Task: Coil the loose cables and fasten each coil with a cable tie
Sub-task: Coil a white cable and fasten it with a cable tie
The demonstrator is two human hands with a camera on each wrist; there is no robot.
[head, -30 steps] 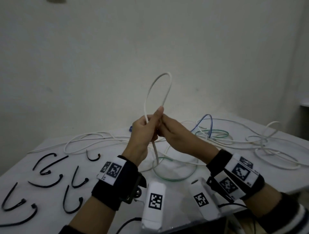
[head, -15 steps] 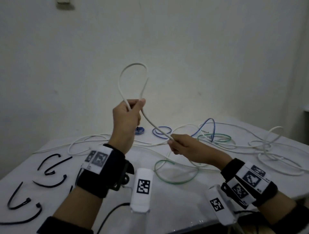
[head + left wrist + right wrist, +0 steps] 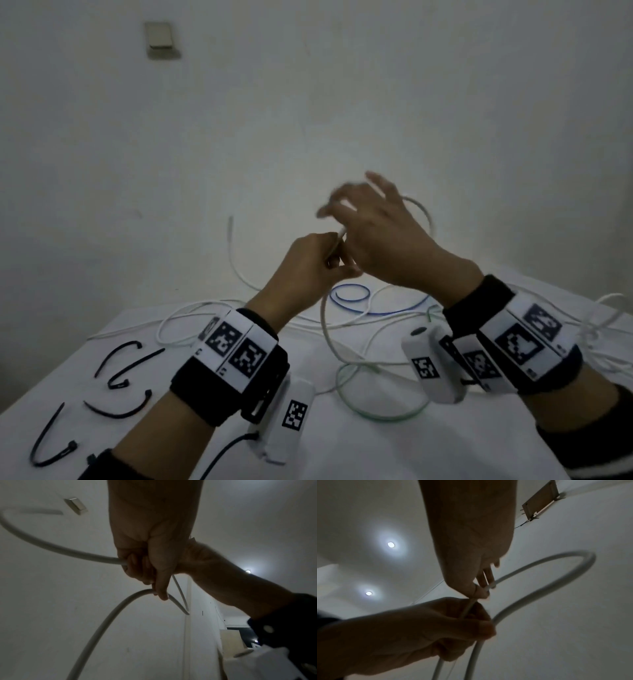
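My left hand (image 3: 310, 265) is raised over the table and grips a white cable (image 3: 424, 214) in its curled fingers (image 3: 137, 568). My right hand (image 3: 371, 229) meets it from the right. Its thumb and forefinger pinch the same cable (image 3: 573, 557) just above the left fist (image 3: 423, 627), while the other fingers are spread. One loop arcs behind the right hand, and the cable's free end (image 3: 231, 226) sticks up at the left. A strand hangs down to the table (image 3: 205, 455). Several black cable ties (image 3: 118, 365) lie at the front left.
More loose cables lie on the white table: a blue one (image 3: 349, 298) at the back, a green loop (image 3: 376, 413) in the middle, and white tangles (image 3: 603, 329) at the right. A wall stands close behind the table, with a switch plate (image 3: 159, 39) on it.
My right hand has risen from near the table to meet the left hand, bringing up another turn of cable. The left hand has come down and to the right, still holding the cable.
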